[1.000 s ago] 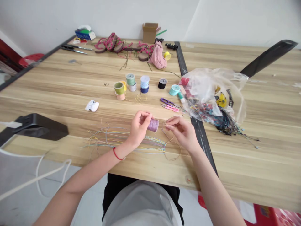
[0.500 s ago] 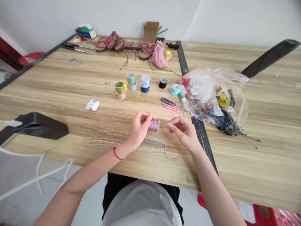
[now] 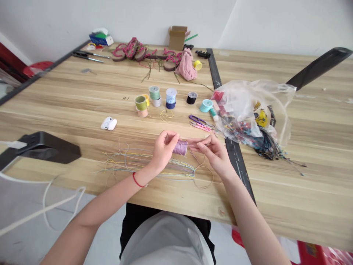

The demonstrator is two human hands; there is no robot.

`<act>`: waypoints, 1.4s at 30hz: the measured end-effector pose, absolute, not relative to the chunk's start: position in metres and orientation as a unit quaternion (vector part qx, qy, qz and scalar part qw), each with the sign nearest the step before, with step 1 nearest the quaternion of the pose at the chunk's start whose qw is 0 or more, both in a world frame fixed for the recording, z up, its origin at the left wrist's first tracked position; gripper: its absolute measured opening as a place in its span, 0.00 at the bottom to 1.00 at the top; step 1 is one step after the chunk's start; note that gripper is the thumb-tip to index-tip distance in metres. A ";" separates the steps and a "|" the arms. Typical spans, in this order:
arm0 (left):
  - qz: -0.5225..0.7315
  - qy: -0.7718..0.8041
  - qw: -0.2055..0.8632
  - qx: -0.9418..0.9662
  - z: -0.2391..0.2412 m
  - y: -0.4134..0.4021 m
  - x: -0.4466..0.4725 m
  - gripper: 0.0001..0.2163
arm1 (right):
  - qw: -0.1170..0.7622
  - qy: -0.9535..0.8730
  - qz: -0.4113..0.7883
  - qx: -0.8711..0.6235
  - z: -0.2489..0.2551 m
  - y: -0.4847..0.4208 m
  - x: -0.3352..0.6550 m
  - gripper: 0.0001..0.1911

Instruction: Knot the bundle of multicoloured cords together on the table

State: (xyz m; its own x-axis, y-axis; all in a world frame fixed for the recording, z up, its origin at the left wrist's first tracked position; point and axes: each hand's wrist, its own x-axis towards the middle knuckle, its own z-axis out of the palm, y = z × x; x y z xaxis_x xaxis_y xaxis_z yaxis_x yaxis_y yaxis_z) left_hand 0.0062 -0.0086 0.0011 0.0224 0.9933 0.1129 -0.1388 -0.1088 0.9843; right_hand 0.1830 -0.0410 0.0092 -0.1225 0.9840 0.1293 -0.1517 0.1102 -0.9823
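My left hand (image 3: 162,151) is closed around a small lilac thread spool (image 3: 180,147), held just above the wooden table (image 3: 82,99). My right hand (image 3: 213,152) pinches a thin strand at the spool's right end, its fingertips touching the spool. Below both hands lies a spread of cut coloured threads (image 3: 143,165), with a brown loop of cord (image 3: 202,176) at its right end. A red cord bracelet sits on my left wrist.
Several thread spools (image 3: 156,97) stand beyond the hands, with a black spool (image 3: 191,98) and a teal one (image 3: 205,105). Purple and pink snips (image 3: 199,123) lie nearby. A clear plastic bag of beads and cords (image 3: 253,114) sits right. White earbud case (image 3: 108,123) left; black chair parts at both sides.
My right hand has moved left and up until its fingers touch the spool's end. The left hand and spool have hardly shifted.
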 end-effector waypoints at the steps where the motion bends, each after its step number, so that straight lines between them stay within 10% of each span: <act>1: 0.557 0.427 0.508 0.498 0.000 -0.008 0.007 0.10 | 0.532 -0.518 0.537 -0.400 0.008 -0.041 0.182 0.13; 42: 0.432 0.421 0.529 0.597 -0.011 -0.008 0.002 0.20 | 0.511 -0.475 0.581 -0.419 0.004 -0.031 0.189 0.23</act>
State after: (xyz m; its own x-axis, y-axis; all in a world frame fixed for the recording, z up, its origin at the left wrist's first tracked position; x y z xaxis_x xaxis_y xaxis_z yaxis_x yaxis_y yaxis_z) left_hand 0.0024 -0.0077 -0.0106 0.2719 0.9597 0.0712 0.0447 -0.0864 0.9953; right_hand 0.1885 -0.0307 0.0042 -0.1257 0.9921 -0.0012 -0.1964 -0.0261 -0.9802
